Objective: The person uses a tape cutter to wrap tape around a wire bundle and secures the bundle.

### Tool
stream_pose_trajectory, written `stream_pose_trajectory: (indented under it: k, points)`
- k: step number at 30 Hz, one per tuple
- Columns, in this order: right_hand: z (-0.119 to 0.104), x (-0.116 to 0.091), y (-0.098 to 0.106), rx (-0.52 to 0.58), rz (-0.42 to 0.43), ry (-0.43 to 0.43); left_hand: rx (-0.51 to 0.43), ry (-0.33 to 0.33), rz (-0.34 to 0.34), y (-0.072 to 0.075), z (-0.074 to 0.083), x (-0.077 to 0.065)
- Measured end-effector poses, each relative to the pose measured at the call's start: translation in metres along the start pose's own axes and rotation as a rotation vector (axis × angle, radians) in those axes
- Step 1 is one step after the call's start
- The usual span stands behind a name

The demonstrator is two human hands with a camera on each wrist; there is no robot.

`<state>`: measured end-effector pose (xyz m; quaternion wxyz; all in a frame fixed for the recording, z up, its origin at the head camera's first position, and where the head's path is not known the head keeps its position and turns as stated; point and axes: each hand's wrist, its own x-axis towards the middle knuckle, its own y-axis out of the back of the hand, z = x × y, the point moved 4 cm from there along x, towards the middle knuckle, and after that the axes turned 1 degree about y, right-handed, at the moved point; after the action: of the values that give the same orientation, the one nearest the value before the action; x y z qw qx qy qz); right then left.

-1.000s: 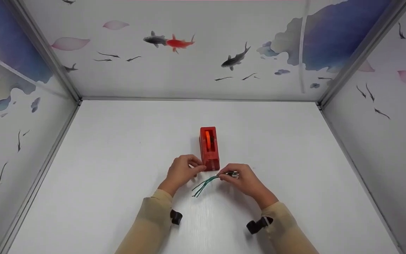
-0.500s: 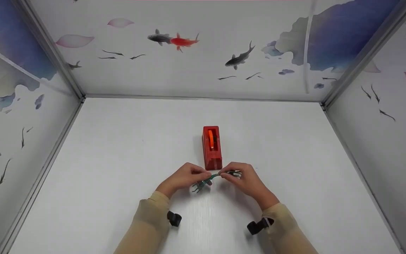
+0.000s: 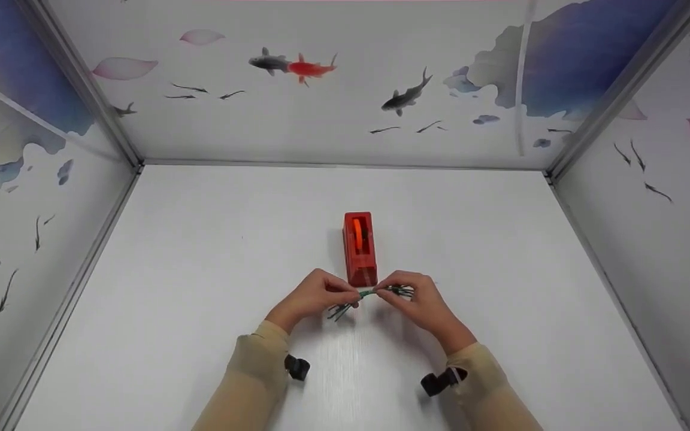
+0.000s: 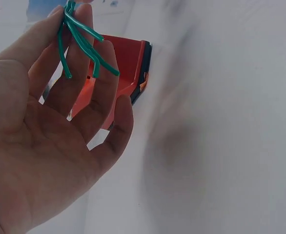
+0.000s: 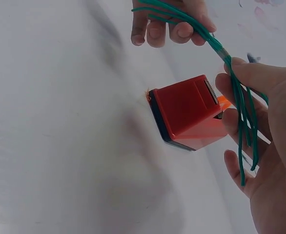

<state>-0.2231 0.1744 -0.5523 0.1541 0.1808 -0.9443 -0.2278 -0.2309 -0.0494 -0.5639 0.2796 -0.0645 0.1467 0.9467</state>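
A bundle of thin green wires stretches between both hands, just in front of a red tape dispenser. My left hand pinches it left of the middle with thumb and forefinger. Loose wire ends fan out over the palm in the left wrist view. On the right side, thumb and forefinger of my right hand pinch the same bundle. In the right wrist view, a pale band of what looks like clear tape circles the bundle between the hands. Several wire ends hang across the right palm.
The dispenser stands upright on the white table with an orange roll in it and a toothed cutting edge. Printed panels with fish enclose the table at the back and both sides. Black wrist cameras sit at both sleeves.
My left hand has left the dispenser's front edge and now pinches the left part of the wires. My right hand keeps its pinch nearly in place. The bundle lies more level.
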Motion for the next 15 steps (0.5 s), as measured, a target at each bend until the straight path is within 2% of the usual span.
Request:
stream_pose_trajectory:
  k: [8,15]
  points:
    - [-0.031,0.000,0.005,-0.004,0.008,0.062,0.038,-0.011,0.061,0.003,0.005,0.000]
    - [-0.038,0.000,0.008,0.036,0.003,0.081,0.131,-0.011,0.116,0.004,0.012,-0.002]
